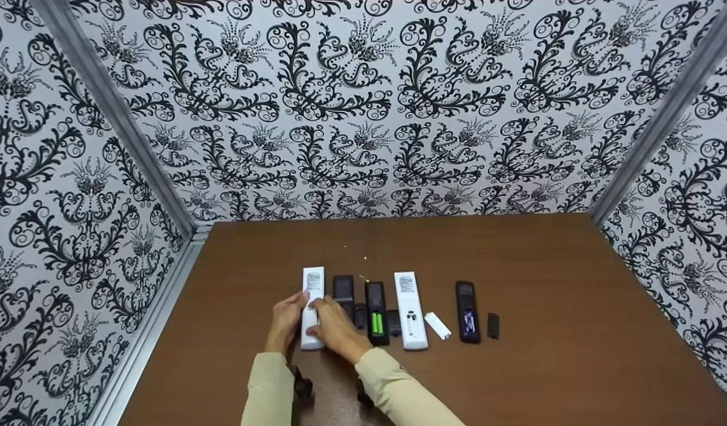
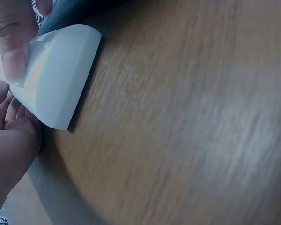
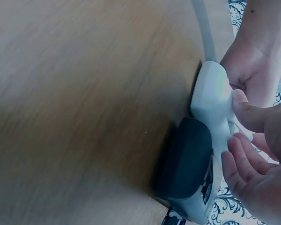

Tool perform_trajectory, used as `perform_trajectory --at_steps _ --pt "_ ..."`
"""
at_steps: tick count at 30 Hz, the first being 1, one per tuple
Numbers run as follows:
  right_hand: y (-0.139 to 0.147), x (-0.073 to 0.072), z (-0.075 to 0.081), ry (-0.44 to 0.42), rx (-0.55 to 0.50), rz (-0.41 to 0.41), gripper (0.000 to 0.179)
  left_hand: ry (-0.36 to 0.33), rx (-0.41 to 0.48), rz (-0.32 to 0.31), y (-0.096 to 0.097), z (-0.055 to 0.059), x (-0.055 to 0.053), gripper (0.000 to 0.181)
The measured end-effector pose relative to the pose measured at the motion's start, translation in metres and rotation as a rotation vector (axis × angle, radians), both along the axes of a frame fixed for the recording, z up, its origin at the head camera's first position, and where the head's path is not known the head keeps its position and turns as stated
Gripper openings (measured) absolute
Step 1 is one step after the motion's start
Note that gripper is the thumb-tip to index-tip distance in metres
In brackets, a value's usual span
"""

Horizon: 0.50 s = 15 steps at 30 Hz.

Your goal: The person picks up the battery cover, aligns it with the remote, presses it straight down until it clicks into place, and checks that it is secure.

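A white remote control (image 1: 314,281) lies back side up at the left of the row, a printed label near its far end. My left hand (image 1: 286,316) grips its left edge, and in the left wrist view its curled fingers show beside the remote's near end. From the right, my right hand (image 1: 338,331) reaches over the lower half. Its thumb (image 3: 241,101) rests on the white casing, and between thumb and fingers the edge of a white battery cover (image 3: 243,130) stands slightly raised. The battery compartment under it is mostly hidden by the hands.
Close to my right hand is a dark remote (image 1: 343,287). Further right lie a black remote (image 1: 375,296) with green batteries, a white remote (image 1: 407,290) with its compartment exposed, its loose white cover (image 1: 438,325), another black remote (image 1: 467,296) and a dark cover (image 1: 493,325).
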State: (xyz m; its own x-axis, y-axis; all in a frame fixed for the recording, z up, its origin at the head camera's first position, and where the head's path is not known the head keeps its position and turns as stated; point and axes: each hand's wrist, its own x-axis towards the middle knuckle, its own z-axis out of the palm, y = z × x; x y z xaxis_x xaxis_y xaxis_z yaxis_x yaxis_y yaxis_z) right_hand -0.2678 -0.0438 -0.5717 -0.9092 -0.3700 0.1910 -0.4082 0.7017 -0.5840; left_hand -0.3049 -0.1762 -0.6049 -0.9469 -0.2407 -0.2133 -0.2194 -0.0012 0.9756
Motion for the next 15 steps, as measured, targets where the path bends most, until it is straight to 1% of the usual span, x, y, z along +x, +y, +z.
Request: perform_trajectory --at_steps 4,11,13,15 --pt "0.001 0.0 -0.003 0.056 0.022 -0.017 0.044 0.011 0.008 -0.004 0.001 0.0 0.0 0.043" --pt "0.004 0.006 -0.008 0.157 0.063 0.016 0.049 0.009 -0.024 -0.014 0.0 0.0 0.0 0.045" --pt "0.004 0.009 -0.01 0.218 0.093 0.016 0.05 0.009 -0.037 -0.015 -0.001 -0.001 0.0 0.045" --pt "0.003 0.013 -0.013 0.308 0.153 0.007 0.051 0.016 -0.04 -0.021 -0.002 -0.002 0.0 0.045"
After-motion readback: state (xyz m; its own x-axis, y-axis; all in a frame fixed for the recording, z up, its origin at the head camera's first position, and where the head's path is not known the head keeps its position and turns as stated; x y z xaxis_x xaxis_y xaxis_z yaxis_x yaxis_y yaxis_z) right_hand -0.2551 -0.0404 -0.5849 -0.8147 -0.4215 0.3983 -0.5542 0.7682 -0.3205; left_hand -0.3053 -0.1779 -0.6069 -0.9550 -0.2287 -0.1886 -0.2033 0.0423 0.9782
